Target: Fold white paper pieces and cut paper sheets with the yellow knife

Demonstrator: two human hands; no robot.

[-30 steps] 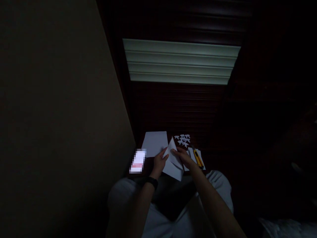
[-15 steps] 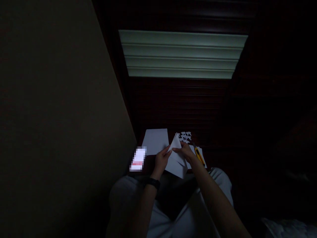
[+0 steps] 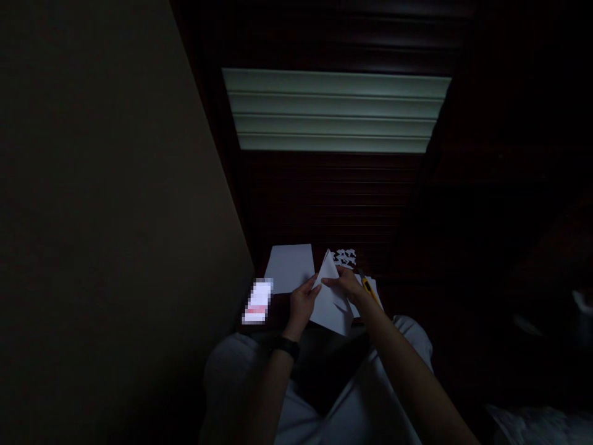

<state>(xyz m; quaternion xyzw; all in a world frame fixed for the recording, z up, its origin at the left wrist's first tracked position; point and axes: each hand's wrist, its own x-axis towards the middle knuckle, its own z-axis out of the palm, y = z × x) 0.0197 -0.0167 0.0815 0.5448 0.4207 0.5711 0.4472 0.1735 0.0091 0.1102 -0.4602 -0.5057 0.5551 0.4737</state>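
Note:
Between my hands is a white sheet of paper [image 3: 330, 306], folded so that its far end comes to a narrow point. My left hand [image 3: 303, 298] grips its left edge, thumb on top and fingers partly hidden behind. My right hand [image 3: 345, 282] pinches the right edge, its thumb lying across the paper's face. Just beyond the right hand lie several small cut white paper pieces [image 3: 345, 256]. A yellow utility knife [image 3: 369, 289] rests on white sheets [image 3: 374, 285] beside my right wrist.
A stack of white paper [image 3: 290, 266] lies at the back left of the small dark table [image 3: 278, 309]. A lit phone [image 3: 257, 301], its screen blurred, is at the left edge. A wall [image 3: 139, 216] rises close on the left, and a dark slatted panel [image 3: 324, 198] stands behind.
Both hands keep hold of the folded paper, its lower part turned slightly to the right. The view has shifted a little, so the table and panel appear slightly lower.

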